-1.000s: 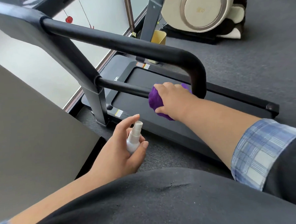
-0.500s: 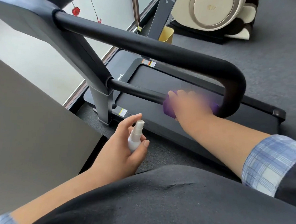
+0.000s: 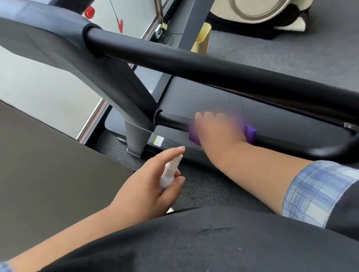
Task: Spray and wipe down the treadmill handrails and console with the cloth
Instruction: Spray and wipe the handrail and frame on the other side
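**Handrails under the cloth, console not yet reached**

Handrails are the part being worked on: the purple cloth is wrapped around the thin lower rail of the treadmill, partway along it between the upright post and the curved end of the loop. The cloth is gripped by the right hand, whose fingers are curled over the bar; the hand is blurred, so a wiping stroke is judged to be under way. A small white spray bottle is held low and upright in the left hand, with the fingers curled round its body and the forefinger stretched above the nozzle, well apart from the rail.

The thick upper rail is seen bare and untouched by either hand; whether it has been wiped cannot be told. The console is only partly in view at the upper left and is not being touched. As a judgement, the task is somewhere in its middle: one rail is being cleaned, and the console at least appears to be left.
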Motion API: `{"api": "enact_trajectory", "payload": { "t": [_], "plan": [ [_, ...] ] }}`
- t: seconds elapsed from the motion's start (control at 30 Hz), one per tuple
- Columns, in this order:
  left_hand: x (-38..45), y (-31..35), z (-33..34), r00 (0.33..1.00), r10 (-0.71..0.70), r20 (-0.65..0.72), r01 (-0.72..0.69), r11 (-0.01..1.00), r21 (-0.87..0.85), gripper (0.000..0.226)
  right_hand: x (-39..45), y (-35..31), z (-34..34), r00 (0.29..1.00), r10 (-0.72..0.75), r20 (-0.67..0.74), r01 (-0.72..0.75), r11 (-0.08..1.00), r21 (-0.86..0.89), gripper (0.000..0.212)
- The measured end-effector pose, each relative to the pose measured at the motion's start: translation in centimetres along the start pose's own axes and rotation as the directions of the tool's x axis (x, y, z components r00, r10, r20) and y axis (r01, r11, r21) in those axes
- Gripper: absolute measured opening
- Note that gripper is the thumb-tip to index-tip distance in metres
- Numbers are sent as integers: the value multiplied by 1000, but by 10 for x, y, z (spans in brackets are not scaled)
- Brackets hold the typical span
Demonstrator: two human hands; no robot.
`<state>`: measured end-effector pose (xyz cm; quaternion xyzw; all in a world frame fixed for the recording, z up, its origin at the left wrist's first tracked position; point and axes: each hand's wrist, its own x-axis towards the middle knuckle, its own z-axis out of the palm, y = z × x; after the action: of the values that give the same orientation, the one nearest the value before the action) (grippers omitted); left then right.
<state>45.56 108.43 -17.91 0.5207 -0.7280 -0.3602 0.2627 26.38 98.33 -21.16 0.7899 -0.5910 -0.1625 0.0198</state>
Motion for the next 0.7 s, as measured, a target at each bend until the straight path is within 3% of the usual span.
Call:
{"api": "enact_trajectory", "payload": {
  "t": [0.13,0.23,0.3,0.53,0.63,0.7],
  "plan": [
    [4,-28,-31,1000,21,0,-21,1000,19,57,36,-38,-11,1000,-10,-17,11,1000,22,75],
    [8,-42,-46,999,33,25,-33,999,25,57,66,-71,-20,999,25,-36,-21,995,100,45],
    [12,-47,-52,998,42,47,-43,999,23,57,75,-78,-24,998,39,-42,-33,991,132,36],
    [49,-36,-36,962,181,205,-165,982,-92,55,42,-45,-17,998,29,-48,-23,991,134,55],
    [63,-22,-23,931,249,268,-219,966,-136,56,4,2,-14,999,49,-11,-46,976,215,70],
    [69,-16,-18,911,295,289,-257,953,-161,57,-27,39,-11,992,116,40,-123,953,276,69]
  ]
}}
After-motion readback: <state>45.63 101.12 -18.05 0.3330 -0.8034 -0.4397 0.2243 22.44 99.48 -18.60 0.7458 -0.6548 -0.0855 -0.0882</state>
